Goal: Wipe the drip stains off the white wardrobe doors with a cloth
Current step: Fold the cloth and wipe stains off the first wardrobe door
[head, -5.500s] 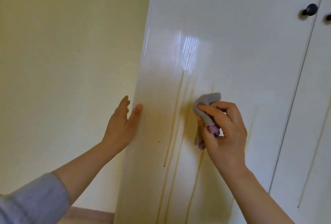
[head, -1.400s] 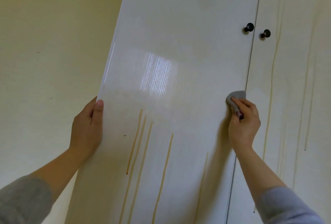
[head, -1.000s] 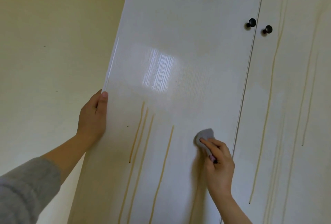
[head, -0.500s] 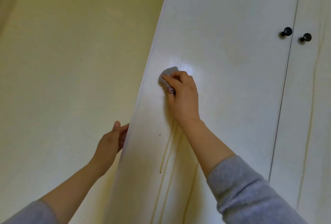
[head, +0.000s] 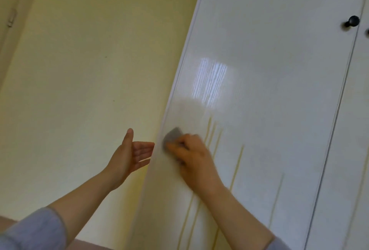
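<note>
Cloth point(head: 172, 134): one, right grip point(head: 195, 161) clutching it | left grip point(head: 129, 155) spread | wardrobe doors point(head: 269, 70): two

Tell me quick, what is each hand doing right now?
Left hand: open, fingers straight, holding nothing, beside the edge of the wardrobe door.
Right hand: gripping the grey cloth against that door.

Grey-blue sleeves point(head: 38, 227), pushed back, bare forearms point(head: 79, 195)

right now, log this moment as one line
step: wiping | right hand: holds grey cloth against left door near its left edge | left hand: flat beside door edge | drip stains: visible right of cloth
</note>
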{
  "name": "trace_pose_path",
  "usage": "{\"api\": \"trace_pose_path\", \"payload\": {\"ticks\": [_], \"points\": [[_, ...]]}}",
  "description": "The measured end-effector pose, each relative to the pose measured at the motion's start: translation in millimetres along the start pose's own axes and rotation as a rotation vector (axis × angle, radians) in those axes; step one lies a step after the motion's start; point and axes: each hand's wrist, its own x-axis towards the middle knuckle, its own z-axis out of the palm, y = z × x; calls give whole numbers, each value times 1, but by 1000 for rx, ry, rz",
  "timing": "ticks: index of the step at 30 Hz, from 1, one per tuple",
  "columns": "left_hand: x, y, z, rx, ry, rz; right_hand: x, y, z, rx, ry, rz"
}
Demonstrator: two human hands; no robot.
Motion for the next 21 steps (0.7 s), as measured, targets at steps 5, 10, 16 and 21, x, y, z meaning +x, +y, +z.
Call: {"api": "trace_pose_path", "payload": {"ticks": [5,10,16,21], "points": [[-7,6,22,241,-3,158,55,58,-70,-172,346,280],[-7,3,44,379,92,307,55,65,-58,-143,313,274],[-7,4,44,454,109,362,-47,7,-10,-16,42,81],[-5,0,43,468,114,374,-33,13,-41,-37,51,135]]}}
